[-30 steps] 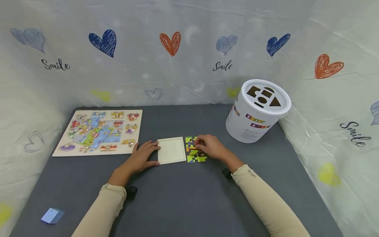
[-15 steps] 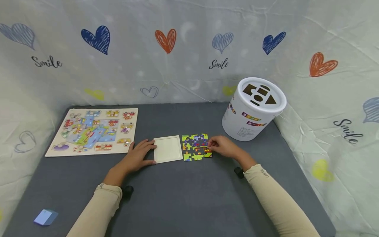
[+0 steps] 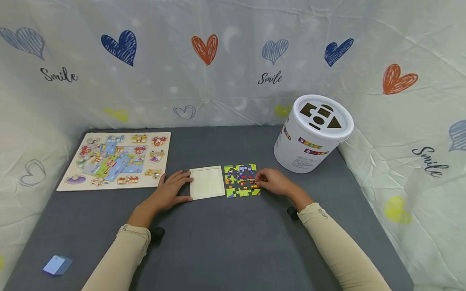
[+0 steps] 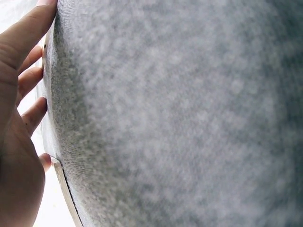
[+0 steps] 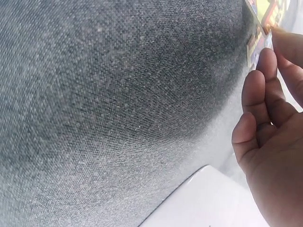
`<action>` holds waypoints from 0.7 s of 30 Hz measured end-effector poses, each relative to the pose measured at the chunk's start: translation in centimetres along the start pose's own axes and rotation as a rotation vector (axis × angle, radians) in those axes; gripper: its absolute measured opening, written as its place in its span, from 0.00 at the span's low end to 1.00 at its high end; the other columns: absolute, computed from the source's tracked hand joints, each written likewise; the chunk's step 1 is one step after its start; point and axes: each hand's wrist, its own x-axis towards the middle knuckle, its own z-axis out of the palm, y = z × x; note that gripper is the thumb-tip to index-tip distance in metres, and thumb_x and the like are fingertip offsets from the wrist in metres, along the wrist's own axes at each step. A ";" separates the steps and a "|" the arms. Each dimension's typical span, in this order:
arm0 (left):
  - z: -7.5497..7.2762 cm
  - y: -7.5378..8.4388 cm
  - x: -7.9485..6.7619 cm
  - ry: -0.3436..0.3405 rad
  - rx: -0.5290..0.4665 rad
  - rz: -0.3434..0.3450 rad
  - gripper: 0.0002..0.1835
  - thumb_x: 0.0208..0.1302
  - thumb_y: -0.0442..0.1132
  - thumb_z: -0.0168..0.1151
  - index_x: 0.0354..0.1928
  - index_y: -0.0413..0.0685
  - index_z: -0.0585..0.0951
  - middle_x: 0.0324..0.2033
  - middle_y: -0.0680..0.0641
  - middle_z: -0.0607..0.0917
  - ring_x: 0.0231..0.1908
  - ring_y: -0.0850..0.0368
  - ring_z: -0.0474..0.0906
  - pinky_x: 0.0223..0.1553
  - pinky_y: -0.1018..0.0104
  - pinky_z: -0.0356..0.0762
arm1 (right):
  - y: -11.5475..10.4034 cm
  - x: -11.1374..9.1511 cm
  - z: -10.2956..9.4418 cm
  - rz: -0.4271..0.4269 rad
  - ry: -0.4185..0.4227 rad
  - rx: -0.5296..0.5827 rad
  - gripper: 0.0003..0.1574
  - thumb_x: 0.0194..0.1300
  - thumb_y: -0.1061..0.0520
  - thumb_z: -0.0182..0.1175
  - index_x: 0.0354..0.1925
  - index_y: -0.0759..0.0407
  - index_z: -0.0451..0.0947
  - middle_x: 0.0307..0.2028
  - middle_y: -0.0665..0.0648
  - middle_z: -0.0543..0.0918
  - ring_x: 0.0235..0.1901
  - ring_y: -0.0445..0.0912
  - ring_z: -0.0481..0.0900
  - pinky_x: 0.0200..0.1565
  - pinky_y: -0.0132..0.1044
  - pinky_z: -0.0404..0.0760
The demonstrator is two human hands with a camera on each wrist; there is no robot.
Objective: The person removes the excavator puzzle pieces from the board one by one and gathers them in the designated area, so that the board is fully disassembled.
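Note:
In the head view, a shallow cream tray [image 3: 207, 183] lies on the grey table. My left hand [image 3: 167, 194] touches its left edge with spread, fairly straight fingers. Directly right of the tray sit green and purple jigsaw pieces [image 3: 240, 173], laid close together in a square with small gaps. At the square's right side, my right hand [image 3: 275, 181] pinches a puzzle piece [image 5: 268, 40] between thumb and forefinger; the fingertips hide most of it. The right wrist view shows the other fingers of that hand curled. Only the left hand's fingers and table cloth fill the left wrist view.
A wooden picture board [image 3: 113, 161] lies at the back left, near the left hand. Behind the right hand stands a white bucket [image 3: 307, 139] with shaped holes in its lid. A blue block [image 3: 57, 265] rests at the front left.
My right hand has moved from over the jigsaw pieces to their right edge, uncovering the square. The left hand stays at the tray. The head view has shifted slightly.

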 end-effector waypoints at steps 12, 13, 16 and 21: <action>0.1 0.3 -0.9 0.006 -0.007 -0.023 0.36 0.58 0.52 0.69 0.66 0.46 0.71 0.72 0.43 0.63 0.73 0.39 0.51 0.66 0.29 0.34 | 0.2 0.6 0.8 -0.029 -0.002 -0.015 0.03 0.68 0.59 0.60 0.37 0.56 0.81 0.30 0.49 0.81 0.28 0.40 0.74 0.33 0.36 0.73; 0.1 0.4 -0.9 0.004 -0.003 -0.024 0.36 0.58 0.52 0.69 0.66 0.46 0.71 0.72 0.43 0.63 0.72 0.38 0.51 0.66 0.29 0.35 | 0.2 0.5 0.8 -0.030 0.002 -0.012 0.03 0.68 0.59 0.60 0.38 0.57 0.81 0.30 0.50 0.80 0.28 0.40 0.74 0.33 0.37 0.73; 0.6 0.9 -0.7 -0.018 0.016 -0.024 0.36 0.59 0.52 0.69 0.66 0.45 0.71 0.71 0.42 0.63 0.72 0.38 0.52 0.66 0.28 0.36 | 0.4 0.0 0.9 -0.036 0.019 -0.015 0.04 0.68 0.59 0.60 0.38 0.57 0.81 0.30 0.49 0.80 0.27 0.40 0.73 0.33 0.37 0.73; 2.7 2.4 -0.2 -0.091 0.077 -0.031 0.36 0.58 0.53 0.69 0.66 0.45 0.72 0.70 0.41 0.64 0.71 0.38 0.53 0.65 0.27 0.41 | 0.1 -1.2 0.9 -0.003 0.083 -0.042 0.05 0.68 0.56 0.60 0.39 0.54 0.81 0.33 0.47 0.81 0.30 0.39 0.75 0.35 0.37 0.74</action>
